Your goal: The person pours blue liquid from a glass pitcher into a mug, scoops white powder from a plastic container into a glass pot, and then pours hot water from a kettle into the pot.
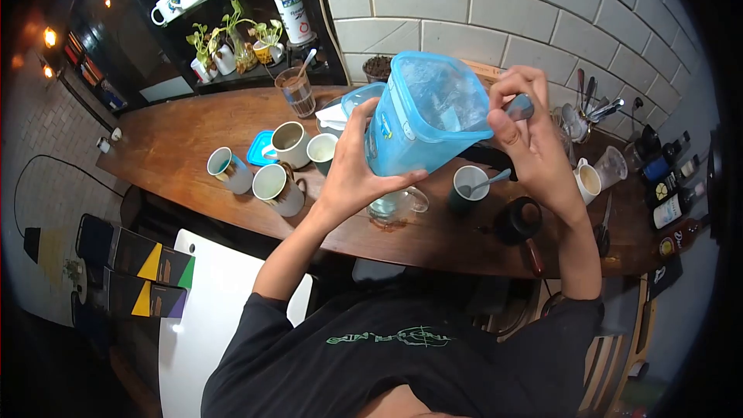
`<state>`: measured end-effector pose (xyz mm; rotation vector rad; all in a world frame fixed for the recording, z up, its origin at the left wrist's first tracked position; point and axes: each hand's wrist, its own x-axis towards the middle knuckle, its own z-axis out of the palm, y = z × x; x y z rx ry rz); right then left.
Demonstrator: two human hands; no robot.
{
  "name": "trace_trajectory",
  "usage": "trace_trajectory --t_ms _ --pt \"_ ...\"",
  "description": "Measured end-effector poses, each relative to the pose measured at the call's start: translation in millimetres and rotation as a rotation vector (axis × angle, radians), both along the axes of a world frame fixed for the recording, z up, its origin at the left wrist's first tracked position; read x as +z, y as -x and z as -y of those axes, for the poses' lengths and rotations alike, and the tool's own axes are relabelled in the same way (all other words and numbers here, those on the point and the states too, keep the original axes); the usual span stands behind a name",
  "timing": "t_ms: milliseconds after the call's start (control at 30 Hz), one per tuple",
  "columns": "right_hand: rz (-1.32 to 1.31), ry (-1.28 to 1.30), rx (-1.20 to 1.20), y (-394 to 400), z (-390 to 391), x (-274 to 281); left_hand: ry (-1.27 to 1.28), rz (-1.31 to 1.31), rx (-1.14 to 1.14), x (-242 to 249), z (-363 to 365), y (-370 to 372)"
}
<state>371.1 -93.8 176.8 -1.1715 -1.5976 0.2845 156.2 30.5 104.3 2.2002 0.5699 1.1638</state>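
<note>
My left hand grips a translucent blue plastic container from its left side. The container is raised above the counter and tilted, its open mouth facing up. White residue clings to its inner wall, and a small pale patch shows low inside. At the container's right rim, my right hand is closed around a utensil with a grey rounded end; the rest of it is hidden. Below the container stands a glass vessel on the counter. A dark green cup with a grey-blue spoon is to the right.
On the wooden counter, several mugs and cups, including a white cup, stand to the left. A glass with brown contents is behind them. Utensils, a white mug and several bottles line the right. A tiled wall rises behind.
</note>
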Motion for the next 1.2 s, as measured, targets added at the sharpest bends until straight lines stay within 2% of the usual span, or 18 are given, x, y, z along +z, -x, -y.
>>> trace_trajectory --t_ms 67,167,233,367,433,467,533,600,667,700,800,867,933,1067,1133,1200 --pt "0.081 -0.069 0.038 -12.9 -8.1 -7.8 -0.019 0.001 -0.009 -2.6 -3.8 -3.1" --pt "0.078 0.021 0.138 -22.4 -13.1 -11.3 0.094 0.027 -0.093 -2.4 -5.7 -7.7" --pt "-0.098 0.28 0.227 -21.3 -8.4 -4.3 0.179 0.026 -0.128 0.8 -6.9 -11.5" --pt "0.013 0.329 0.12 -21.6 -3.2 3.0 0.179 -0.012 -0.158 11.7 -11.4 -23.8" --pt "-0.097 0.059 0.184 -28.8 -16.0 -9.8 0.083 -0.069 -0.093 13.3 -13.8 -32.5" --pt "-0.098 0.066 0.187 -32.5 -16.0 -9.2 0.09 -0.068 -0.09 13.6 -16.4 -37.7" --pt "-0.004 0.09 -0.039 -40.3 -13.8 -6.6 0.132 -0.036 -0.157 13.8 -22.4 -49.6" --pt "-0.028 0.028 -0.05 -49.2 -20.2 -13.0 0.082 -0.02 -0.167 11.6 -25.9 -61.7" --pt "0.05 -0.001 -0.171 -54.3 -15.6 -9.4 -0.142 0.025 -0.073 3.4 -28.3 -74.7" --pt "0.097 0.065 -0.273 -52.5 -8.6 0.9 -0.178 -0.02 -0.039 6.7 -25.0 -75.6" --pt "0.208 -0.008 -0.42 -69.0 -3.7 9.4 -0.259 0.039 0.062 10.5 -20.1 -63.6" --pt "0.123 -0.077 -0.368 -97.2 -9.0 -1.8 -0.209 0.065 0.074 8.6 -17.2 -44.9" --pt "0.229 0.105 -0.595 -107.4 -3.6 -1.2 -0.194 0.066 0.188 -6.0 -30.7 -28.1" --pt "0.181 0.105 -0.578 -131.9 -13.7 -40.2 -0.146 -0.021 0.267 -33.6 -48.0 -9.8" --pt "0.191 0.142 -0.599 -141.1 -20.7 -61.2 -0.222 -0.07 0.375 -41.8 -53.6 -6.8" --pt "0.363 0.129 -0.658 -157.9 -29.4 -81.4 -0.206 -0.094 0.393 -46.4 -56.1 -6.4"
